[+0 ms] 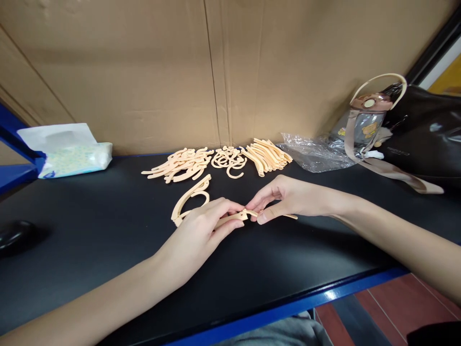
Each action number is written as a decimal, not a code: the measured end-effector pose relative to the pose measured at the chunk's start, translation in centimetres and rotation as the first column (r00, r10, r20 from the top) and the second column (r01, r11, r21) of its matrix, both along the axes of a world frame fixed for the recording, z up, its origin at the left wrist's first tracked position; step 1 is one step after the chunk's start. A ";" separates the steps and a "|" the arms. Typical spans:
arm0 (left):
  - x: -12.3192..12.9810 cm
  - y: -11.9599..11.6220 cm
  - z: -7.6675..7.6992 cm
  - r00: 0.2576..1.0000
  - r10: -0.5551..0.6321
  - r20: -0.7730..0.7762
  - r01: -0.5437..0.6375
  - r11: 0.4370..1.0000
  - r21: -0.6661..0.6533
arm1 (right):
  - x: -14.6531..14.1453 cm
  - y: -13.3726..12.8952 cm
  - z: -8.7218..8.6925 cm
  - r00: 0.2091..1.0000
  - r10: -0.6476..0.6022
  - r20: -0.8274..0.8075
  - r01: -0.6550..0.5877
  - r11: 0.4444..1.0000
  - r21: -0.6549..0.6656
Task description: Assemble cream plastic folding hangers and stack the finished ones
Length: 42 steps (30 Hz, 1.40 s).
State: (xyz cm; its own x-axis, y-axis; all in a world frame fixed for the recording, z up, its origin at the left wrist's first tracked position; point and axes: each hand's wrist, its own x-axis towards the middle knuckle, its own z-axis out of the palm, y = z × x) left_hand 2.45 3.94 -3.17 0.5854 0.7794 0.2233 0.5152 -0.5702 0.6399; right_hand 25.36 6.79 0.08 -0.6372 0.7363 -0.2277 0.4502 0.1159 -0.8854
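Even, moderately bright light on my desk here — it seems to fall from above, though I can't see the lamp. A small white glare sits on the blue edge at lower right, and a pale sheen spreads over the black top right of centre. Soft shadow under my right forearm; crinkly highlights on the clear plastic at right. The lower right corner is dark — fine detail looks smeared, and the sides of the frame stretch and bend.

Cream pieces, black tabletop, blue table edge, brown cardboard
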 end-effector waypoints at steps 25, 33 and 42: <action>0.2 0.6 -0.3 0.998 -0.060 0.020 0.057 0.994 0.098 | 0.4 0.3 -0.1 0.999 0.011 -0.045 -0.016 0.991 -0.131; 0.5 0.3 0.1 0.997 -0.079 -0.013 0.079 0.996 0.048 | 0.2 0.0 -0.1 0.999 0.051 0.007 -0.051 0.996 -0.068; 0.5 0.3 -0.1 0.997 -0.067 -0.031 0.069 0.996 0.050 | 0.3 -0.1 -0.6 0.995 0.096 0.005 -0.096 0.995 0.005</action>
State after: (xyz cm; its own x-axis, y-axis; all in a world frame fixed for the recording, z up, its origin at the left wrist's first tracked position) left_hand 2.96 4.25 -3.31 0.6433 0.7257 0.2441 0.4921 -0.6362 0.5943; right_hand 25.62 6.73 -0.52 -0.7041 0.6727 -0.2275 0.4411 0.1633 -0.8825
